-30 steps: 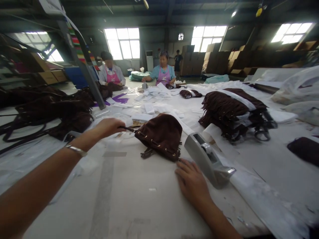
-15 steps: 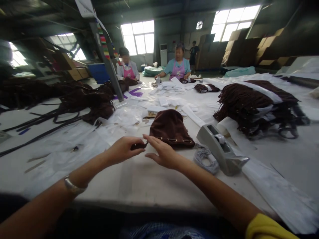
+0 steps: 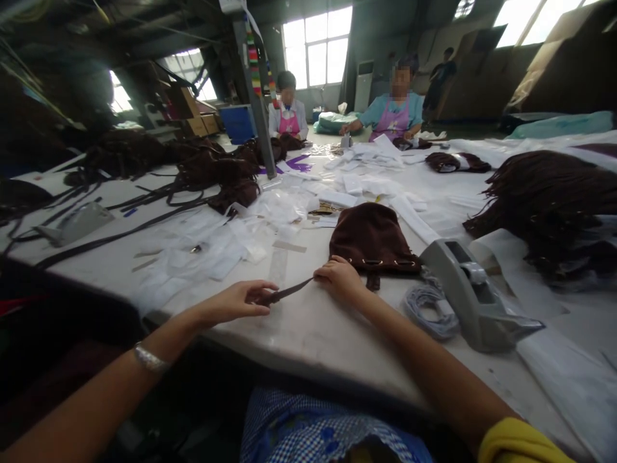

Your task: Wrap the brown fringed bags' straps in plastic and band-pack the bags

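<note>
A dark brown drawstring bag [image 3: 371,235] with metal eyelets along its near edge lies on the white table [image 3: 308,321]. A brown strap [image 3: 293,290] runs between my hands, to the left of the bag. My left hand [image 3: 236,301] is closed on the strap's left part, the thumb below and the fingers above. The fingers of my right hand [image 3: 340,276] pinch the strap's other end beside the bag's near left corner. A short brown tab [image 3: 373,281] sticks out under the eyelets.
Right of the bag stand a grey tape dispenser [image 3: 475,296] and a coil of grey cord [image 3: 431,312]. Brown fringed bundles [image 3: 554,206] lie farther right. Clear plastic bags [image 3: 193,257] cover the left, and a metal post [image 3: 260,103] rises behind. Two co-workers [image 3: 393,112] sit opposite.
My hands have moved apart, and a length of strap now shows stretched between them. The view has turned left, so the bag and dispenser appear farther right.
</note>
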